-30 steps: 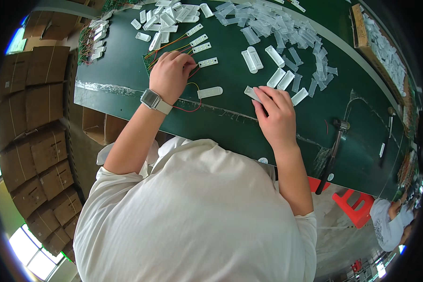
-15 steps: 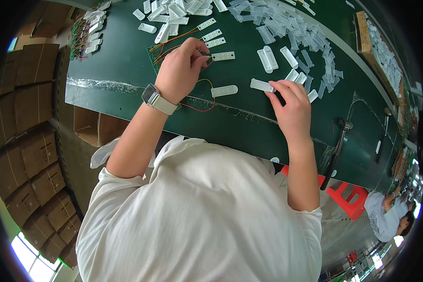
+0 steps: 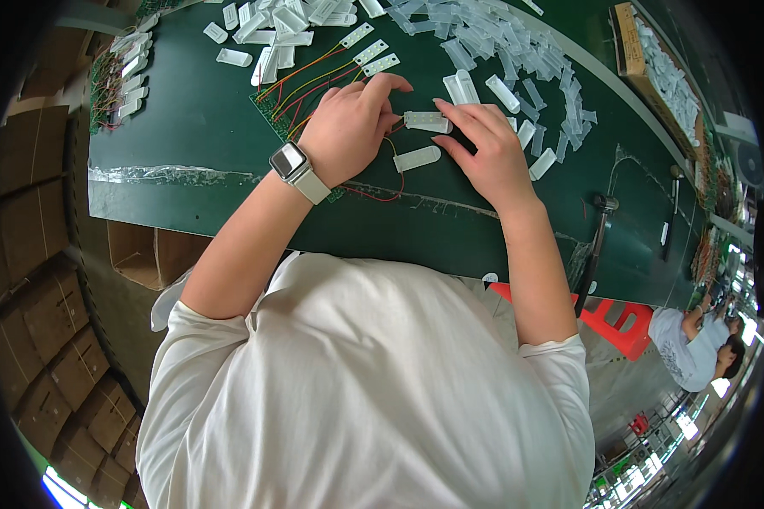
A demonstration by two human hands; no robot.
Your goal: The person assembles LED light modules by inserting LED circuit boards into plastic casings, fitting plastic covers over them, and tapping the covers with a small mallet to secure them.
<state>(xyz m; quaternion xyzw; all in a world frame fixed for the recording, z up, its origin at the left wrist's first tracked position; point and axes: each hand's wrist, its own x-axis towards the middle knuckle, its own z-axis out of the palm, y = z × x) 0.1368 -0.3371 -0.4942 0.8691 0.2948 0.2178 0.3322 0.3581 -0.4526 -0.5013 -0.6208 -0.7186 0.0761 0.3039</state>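
Note:
My right hand [image 3: 488,148] grips the right end of a white plastic housing [image 3: 433,127] between thumb and fingers. A small white LED board [image 3: 426,117] with yellowish dots lies along this housing; how deep it sits I cannot tell. At the board's left end, my left hand [image 3: 352,123] is closed on its thin wires, index finger stretched out above. Just below lies another white housing [image 3: 418,159] with a red and a yellow wire. Several LED boards [image 3: 371,53] fan out beyond my left hand, wired to a green circuit board [image 3: 270,113] partly hidden by that hand.
White housings [image 3: 289,21] are heaped at the back, with clear plastic covers [image 3: 501,38] to their right. Loose housings [image 3: 502,93] lie beyond my right hand. A hammer [image 3: 601,220] rests at right, near a carton [image 3: 632,42] of clear pieces. Wired units [image 3: 132,72] lie far left.
My right hand has carried the white housing left to the LED board, and the two now overlap. My left hand has stayed at the board's wire end. The whole view has shifted slightly.

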